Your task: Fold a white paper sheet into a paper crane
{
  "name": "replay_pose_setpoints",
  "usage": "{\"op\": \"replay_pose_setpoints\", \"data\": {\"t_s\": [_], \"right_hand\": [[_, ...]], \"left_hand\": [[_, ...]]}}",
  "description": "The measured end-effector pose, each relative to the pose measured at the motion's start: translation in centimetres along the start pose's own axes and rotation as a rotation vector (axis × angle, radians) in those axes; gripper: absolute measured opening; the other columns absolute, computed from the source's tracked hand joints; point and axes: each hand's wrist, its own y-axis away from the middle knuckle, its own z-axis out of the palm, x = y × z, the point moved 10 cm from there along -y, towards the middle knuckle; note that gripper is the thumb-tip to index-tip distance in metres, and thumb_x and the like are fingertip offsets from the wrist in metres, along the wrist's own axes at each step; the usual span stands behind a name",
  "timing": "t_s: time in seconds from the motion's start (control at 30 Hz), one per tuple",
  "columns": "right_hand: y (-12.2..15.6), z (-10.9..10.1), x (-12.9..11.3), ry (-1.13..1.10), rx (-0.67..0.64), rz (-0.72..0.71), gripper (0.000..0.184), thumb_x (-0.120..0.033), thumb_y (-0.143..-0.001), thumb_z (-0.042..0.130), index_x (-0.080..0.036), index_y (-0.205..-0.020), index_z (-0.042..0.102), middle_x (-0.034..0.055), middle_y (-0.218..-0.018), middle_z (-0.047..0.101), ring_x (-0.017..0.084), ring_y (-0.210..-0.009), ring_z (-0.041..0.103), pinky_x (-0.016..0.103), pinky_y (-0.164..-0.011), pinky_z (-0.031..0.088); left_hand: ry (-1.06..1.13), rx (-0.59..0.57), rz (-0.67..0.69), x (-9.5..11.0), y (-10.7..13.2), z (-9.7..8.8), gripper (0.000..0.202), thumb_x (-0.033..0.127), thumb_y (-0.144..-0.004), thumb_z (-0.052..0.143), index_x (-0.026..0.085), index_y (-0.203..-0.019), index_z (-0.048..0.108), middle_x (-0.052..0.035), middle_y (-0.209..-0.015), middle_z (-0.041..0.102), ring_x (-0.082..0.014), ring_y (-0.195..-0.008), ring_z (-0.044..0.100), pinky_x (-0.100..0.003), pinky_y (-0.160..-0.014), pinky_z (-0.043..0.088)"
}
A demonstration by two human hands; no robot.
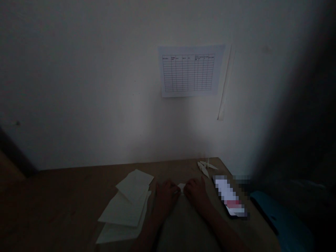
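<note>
My left hand (pixel 165 194) and my right hand (pixel 195 191) rest side by side on the wooden table (pixel 65 203), fingers curled. Between them they pinch a small folded piece of white paper (pixel 181 187), most of it hidden by the fingers. A loose stack of white paper sheets (pixel 128 206) lies just left of my left hand. A folded white paper figure (pixel 205 166) sits near the table's far right corner, beyond my right hand. The scene is very dim.
A phone (pixel 230 196) with a lit screen lies to the right of my right hand. A blue object (pixel 280 220) sits off the table's right edge. A printed grid sheet (pixel 190 71) is taped to the wall (pixel 78 87) behind the table.
</note>
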Motion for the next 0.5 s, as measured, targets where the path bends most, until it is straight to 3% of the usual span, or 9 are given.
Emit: {"op": "replay_pose_setpoints", "data": {"t_s": [0.2,0.5], "right_hand": [[0.1,0.8,0.9,-0.01,-0.035,0.058,0.018,-0.016,-0.098,0.059,-0.023,-0.103,0.075,0.007,-0.116,0.073,0.028,-0.12,0.06,0.065,-0.121,0.017],[0.1,0.5,1.3,0.039,-0.026,0.116,0.019,-0.024,-0.1,0.059,-0.023,-0.111,0.074,0.0114,-0.127,0.07,0.032,-0.127,0.057,0.064,-0.119,0.024]], "left_hand": [[0.035,-0.038,-0.013,-0.2,-0.1,0.9,0.018,0.026,-0.099,0.062,0.032,-0.104,0.078,-0.0023,-0.123,0.071,-0.0275,-0.128,0.058,-0.07,-0.122,0.015],[-0.014,-0.067,-0.089,-0.3,-0.3,1.1,0.02,0.029,-0.098,0.059,0.03,-0.108,0.076,-0.0049,-0.127,0.07,-0.029,-0.131,0.055,-0.066,-0.121,0.02]]}}
